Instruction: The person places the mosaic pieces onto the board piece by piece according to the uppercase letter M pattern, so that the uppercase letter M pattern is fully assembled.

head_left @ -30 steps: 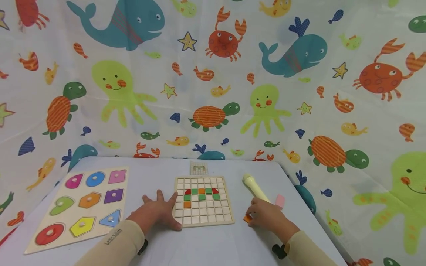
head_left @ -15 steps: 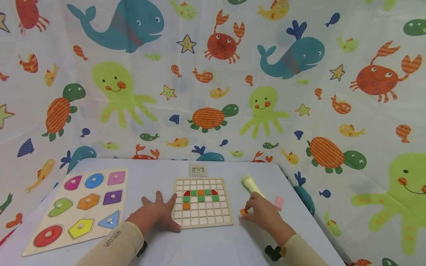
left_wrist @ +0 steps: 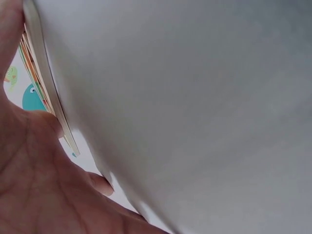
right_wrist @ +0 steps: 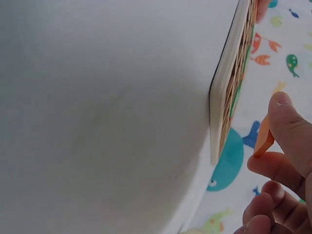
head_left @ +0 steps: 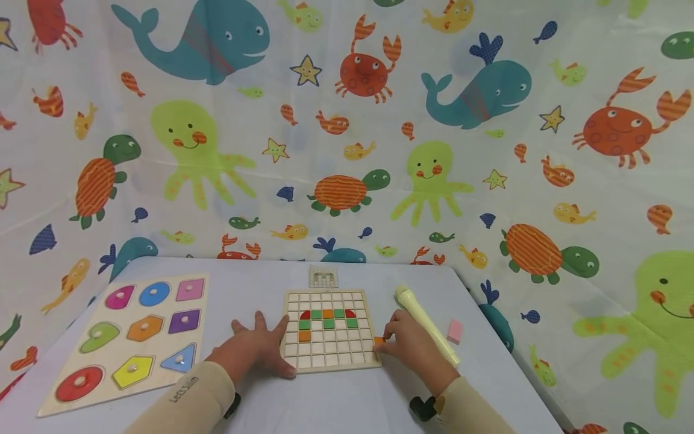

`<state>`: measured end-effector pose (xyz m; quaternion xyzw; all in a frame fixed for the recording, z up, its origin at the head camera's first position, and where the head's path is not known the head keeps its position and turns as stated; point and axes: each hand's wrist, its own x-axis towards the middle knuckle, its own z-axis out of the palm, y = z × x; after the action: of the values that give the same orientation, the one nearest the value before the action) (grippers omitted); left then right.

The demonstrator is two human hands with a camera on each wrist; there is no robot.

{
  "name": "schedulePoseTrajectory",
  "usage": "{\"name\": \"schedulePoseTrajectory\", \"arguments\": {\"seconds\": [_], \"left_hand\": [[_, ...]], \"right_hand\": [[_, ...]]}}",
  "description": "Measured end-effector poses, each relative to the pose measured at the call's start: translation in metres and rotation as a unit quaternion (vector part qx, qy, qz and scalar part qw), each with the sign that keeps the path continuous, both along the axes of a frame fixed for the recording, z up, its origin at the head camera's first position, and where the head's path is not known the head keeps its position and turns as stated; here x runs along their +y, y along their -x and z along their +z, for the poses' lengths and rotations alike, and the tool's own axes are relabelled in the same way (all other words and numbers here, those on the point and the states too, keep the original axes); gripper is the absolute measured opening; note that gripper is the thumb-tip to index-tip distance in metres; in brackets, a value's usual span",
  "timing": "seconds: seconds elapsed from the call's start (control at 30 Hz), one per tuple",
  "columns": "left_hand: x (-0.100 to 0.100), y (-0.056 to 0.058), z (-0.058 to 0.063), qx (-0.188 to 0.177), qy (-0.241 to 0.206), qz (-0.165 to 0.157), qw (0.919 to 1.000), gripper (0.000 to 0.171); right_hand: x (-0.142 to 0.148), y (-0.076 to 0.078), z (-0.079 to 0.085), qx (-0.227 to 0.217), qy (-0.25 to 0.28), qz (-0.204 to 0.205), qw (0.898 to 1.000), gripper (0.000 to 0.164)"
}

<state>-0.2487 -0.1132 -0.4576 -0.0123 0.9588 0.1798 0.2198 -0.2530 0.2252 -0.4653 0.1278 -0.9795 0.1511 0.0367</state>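
Observation:
A wooden grid board (head_left: 347, 351) lies mid-table in the head view, with red, green and orange tiles set in some of its upper cells. My left hand (head_left: 259, 346), fingers spread, rests along the board's left edge; the thumb touches its near left corner. Beside the right edge, my right hand (head_left: 414, 349) pinches an orange tile (head_left: 379, 341) between thumb and finger. The right wrist view shows this orange tile (right_wrist: 263, 137) held on edge, apart from the board's side (right_wrist: 222, 107). In the left wrist view the palm (left_wrist: 34, 180) faces the camera next to the board.
A knobbed shape puzzle (head_left: 121, 337) lies at the left. Right of my right hand are a pale yellow stick (head_left: 428, 322) with a knobbed end and a pink block (head_left: 455, 331). A small pattern card (head_left: 323, 276) lies behind the board. A sea-animal curtain hangs behind the table.
My right hand has carried the orange tile leftward from beside the yellow stick to the board's right edge, uncovering more of the stick. My left hand has stayed put.

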Motion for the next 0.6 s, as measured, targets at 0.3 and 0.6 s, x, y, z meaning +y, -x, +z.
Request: {"name": "schedulePoseTrajectory", "arguments": {"seconds": [0.3, 0.6], "left_hand": [[0.0, -0.002, 0.001, 0.001, -0.006, 0.002, 1.0, 0.129], [-0.002, -0.001, -0.004, 0.012, -0.002, 0.002, 0.9999, 0.131]], "right_hand": [[-0.022, 0.012, 0.001, -0.044, 0.009, -0.007, 0.999, 0.031], [-0.037, 0.025, -0.002, -0.047, 0.004, 0.014, 0.999, 0.031]]}}
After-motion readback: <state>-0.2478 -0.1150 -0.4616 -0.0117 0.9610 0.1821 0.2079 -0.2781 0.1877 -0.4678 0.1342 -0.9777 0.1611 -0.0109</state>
